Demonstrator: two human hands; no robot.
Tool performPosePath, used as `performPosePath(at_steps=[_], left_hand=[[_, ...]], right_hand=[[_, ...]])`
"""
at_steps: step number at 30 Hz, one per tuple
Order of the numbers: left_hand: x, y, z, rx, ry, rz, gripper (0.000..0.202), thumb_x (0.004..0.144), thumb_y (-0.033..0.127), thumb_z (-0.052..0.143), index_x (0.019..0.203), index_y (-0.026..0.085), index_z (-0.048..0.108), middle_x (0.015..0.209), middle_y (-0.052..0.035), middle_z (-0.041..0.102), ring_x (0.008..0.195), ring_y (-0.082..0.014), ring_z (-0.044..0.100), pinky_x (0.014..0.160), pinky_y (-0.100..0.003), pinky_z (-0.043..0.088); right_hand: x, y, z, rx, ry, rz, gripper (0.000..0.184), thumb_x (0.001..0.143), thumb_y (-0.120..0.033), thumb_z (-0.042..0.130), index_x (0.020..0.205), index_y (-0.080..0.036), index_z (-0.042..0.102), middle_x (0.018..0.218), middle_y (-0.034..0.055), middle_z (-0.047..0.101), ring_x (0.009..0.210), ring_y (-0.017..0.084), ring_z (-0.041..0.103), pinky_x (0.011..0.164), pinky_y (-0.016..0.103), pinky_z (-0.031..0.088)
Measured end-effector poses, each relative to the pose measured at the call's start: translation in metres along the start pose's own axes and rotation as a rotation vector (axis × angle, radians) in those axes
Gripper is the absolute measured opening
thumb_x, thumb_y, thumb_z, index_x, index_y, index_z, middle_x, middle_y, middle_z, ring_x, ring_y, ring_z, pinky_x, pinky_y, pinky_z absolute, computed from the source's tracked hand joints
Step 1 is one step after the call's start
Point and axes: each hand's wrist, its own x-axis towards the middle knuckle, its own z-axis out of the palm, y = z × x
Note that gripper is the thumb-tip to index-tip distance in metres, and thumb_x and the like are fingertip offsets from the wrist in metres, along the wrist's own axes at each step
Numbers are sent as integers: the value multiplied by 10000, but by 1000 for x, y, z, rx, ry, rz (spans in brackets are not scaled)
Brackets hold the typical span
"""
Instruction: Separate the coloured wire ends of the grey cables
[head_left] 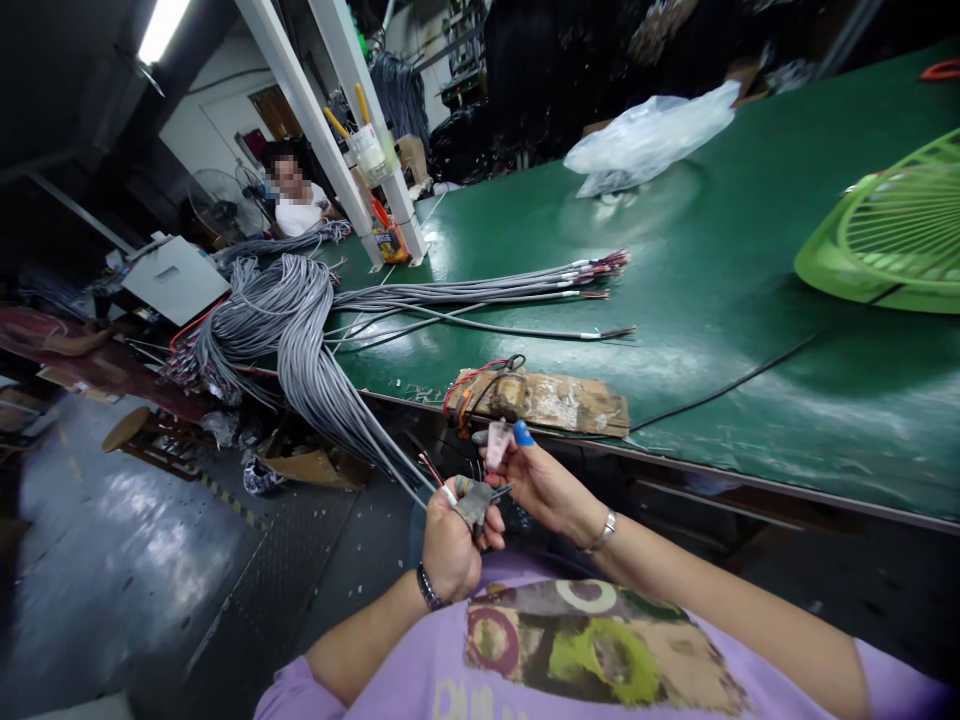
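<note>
My left hand (452,543) is closed around the stripped end of a grey cable (390,462) whose red and white wires stick out past my fingers. That cable runs up to a big bundle of grey cables (292,325) draped over the table's near edge. My right hand (536,483), with blue tape on a fingertip, pinches a small translucent plastic piece (498,443) just right of the cable end. Both hands hover below the table's edge, over my lap.
A green table (712,270) carries a row of cut grey cables (525,290), a worn wooden block with a wired tool (540,398), a green plastic fan grille (889,230) and a clear plastic bag (649,135). Another person (296,195) sits far left.
</note>
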Motion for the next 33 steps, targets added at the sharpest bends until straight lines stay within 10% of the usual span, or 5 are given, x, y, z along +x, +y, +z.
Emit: performPosePath(at_steps=[33], left_hand=[[0, -5, 2, 18, 40, 88, 225, 691, 339, 637, 715, 159, 504, 487, 14, 596, 332, -65, 487, 347, -155, 226]], right_hand=[[-3, 1, 1, 91, -2, 58, 286, 738, -483, 663, 790, -202, 668, 735, 19, 650, 644, 130, 557, 583, 248, 464]])
